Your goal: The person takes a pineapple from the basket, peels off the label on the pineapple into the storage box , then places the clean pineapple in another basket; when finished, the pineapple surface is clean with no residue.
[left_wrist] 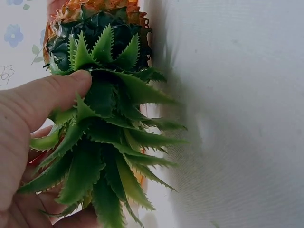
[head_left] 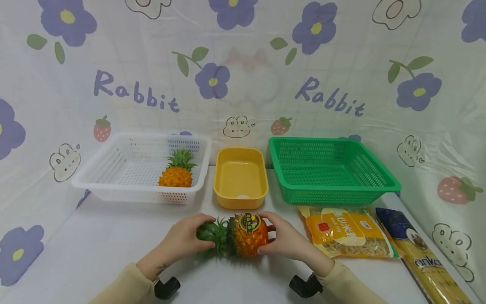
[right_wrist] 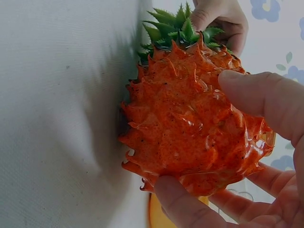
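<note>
An orange pineapple (head_left: 248, 240) with a dark round label lies on its side at the front middle of the table, or just above it. Its green crown (left_wrist: 109, 137) points left in the head view. My left hand (head_left: 190, 234) grips the pineapple by this crown, the thumb (left_wrist: 71, 88) across the leaves near their base. At the other end, my right hand (head_left: 286, 238) holds the spiky orange body (right_wrist: 185, 123) between thumb and curled fingers. A second pineapple (head_left: 176, 171) stands in the white basket (head_left: 129, 185), crown up.
Between the white basket and a green basket (head_left: 338, 188) stands a yellow tub (head_left: 241, 198). An orange-and-clear food packet (head_left: 349, 232) lies right of my right hand. Beside it, a long pasta packet (head_left: 425, 257) runs along the table's right edge. A printed cloth (head_left: 243, 101) hangs behind.
</note>
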Demonstrator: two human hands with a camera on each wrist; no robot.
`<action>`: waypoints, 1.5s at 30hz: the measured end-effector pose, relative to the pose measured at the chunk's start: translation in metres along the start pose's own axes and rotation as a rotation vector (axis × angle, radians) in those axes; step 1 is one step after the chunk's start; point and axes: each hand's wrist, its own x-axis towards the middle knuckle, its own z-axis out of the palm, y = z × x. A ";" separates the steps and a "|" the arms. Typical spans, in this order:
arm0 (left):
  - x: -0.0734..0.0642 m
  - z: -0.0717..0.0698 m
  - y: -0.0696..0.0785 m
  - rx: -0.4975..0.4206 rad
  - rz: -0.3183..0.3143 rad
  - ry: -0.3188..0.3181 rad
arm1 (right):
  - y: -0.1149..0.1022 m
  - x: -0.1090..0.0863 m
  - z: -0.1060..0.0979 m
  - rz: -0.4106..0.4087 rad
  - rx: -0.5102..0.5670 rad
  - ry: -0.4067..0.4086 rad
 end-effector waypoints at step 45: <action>0.002 0.002 -0.001 0.016 -0.010 0.001 | -0.040 0.028 -0.013 -0.258 -0.566 -0.077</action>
